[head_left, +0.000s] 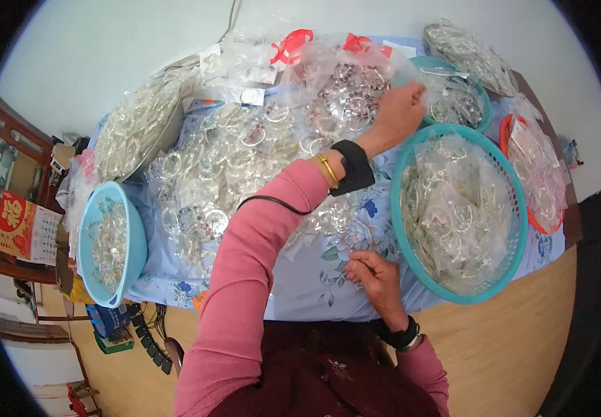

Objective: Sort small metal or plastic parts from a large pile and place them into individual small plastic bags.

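My left arm, in a pink sleeve, reaches across to the far right of the table. The left hand [399, 111] is closed, fingers bent in, beside a large clear plastic bag [349, 94] of dark red beaded pieces and the small teal basket [477, 87]. What its fingers hold, if anything, is hidden. Near the table's front edge my right hand [377, 279] is curled, thumb against fingers, over the blue flowered cloth [307, 288]. Anything pinched there is too small to make out. Many bangles in small clear bags [238, 156] lie heaped left of my hands.
A large teal basket [519, 229] of bagged bangles stands right of my right hand. Beyond it is a red basket [561, 221]. A light blue basin [140, 257] of small packets sits at the left edge. Heaped trays [133, 135] of bagged pieces stand at the back corners.
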Motion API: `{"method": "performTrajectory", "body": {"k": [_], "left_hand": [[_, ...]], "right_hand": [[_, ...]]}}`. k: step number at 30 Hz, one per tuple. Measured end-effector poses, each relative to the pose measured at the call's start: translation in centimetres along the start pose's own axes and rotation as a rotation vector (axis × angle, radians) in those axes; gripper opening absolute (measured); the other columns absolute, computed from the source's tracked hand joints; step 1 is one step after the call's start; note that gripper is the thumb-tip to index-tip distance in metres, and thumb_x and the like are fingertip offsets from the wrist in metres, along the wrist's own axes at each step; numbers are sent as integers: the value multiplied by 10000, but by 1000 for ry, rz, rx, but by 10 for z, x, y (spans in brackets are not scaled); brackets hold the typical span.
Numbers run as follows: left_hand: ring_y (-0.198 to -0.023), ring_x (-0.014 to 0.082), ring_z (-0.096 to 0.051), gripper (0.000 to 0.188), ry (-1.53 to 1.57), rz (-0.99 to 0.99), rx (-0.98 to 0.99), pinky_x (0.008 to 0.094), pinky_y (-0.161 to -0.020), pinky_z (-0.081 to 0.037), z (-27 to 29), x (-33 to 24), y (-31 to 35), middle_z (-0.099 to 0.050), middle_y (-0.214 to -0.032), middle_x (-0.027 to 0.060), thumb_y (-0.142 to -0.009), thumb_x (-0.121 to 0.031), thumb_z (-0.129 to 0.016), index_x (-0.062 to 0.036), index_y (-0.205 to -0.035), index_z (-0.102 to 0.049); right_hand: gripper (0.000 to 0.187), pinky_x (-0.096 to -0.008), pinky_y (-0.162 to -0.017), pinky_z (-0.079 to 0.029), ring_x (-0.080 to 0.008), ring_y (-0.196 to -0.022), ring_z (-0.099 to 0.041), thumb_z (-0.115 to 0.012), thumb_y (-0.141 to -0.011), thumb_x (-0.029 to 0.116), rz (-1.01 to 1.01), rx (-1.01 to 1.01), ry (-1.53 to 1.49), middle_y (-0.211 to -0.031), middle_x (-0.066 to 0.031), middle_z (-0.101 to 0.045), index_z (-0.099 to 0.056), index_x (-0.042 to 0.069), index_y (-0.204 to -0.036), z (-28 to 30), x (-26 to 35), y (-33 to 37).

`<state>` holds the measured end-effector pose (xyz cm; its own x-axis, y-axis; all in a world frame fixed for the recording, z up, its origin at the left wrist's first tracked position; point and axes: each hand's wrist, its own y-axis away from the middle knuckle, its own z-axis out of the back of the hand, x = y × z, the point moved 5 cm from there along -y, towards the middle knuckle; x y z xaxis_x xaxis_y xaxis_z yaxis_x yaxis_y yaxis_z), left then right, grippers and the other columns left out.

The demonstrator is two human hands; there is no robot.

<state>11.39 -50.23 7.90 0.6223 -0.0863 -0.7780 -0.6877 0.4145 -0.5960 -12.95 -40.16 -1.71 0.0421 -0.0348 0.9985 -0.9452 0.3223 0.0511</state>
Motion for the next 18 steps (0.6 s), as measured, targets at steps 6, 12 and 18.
{"method": "performTrajectory", "body": {"k": [6,12,18], "left_hand": [[-786,238,-648,301,-252,-116,24,338,-713,-498,52,7,-25,-666,-845,157,-682,-106,-597,-7,-960,-657],[-578,121,-620,204,-423,172,113,268,-552,-494,156,75,-27,-651,-732,97,-728,-99,-600,1,-891,-673],[-867,304,-626,317,-618,216,413,378,-789,-483,158,80,31,-658,-864,158,-702,-265,-600,-62,-935,-671]], "right_hand": [[131,-223,-597,-479,-100,-651,-592,-558,-862,45,0,0,-16,-787,-75,-646,-600,-28,-962,2,-5,-4],[128,-218,-587,-477,-92,-643,-592,-556,-863,42,26,7,-43,-770,-64,-642,-600,-25,-963,2,-8,-7],[123,-212,-573,-478,-79,-626,-597,-556,-864,47,56,-12,-23,-737,-44,-641,-605,-13,-959,1,-8,-4]]}}
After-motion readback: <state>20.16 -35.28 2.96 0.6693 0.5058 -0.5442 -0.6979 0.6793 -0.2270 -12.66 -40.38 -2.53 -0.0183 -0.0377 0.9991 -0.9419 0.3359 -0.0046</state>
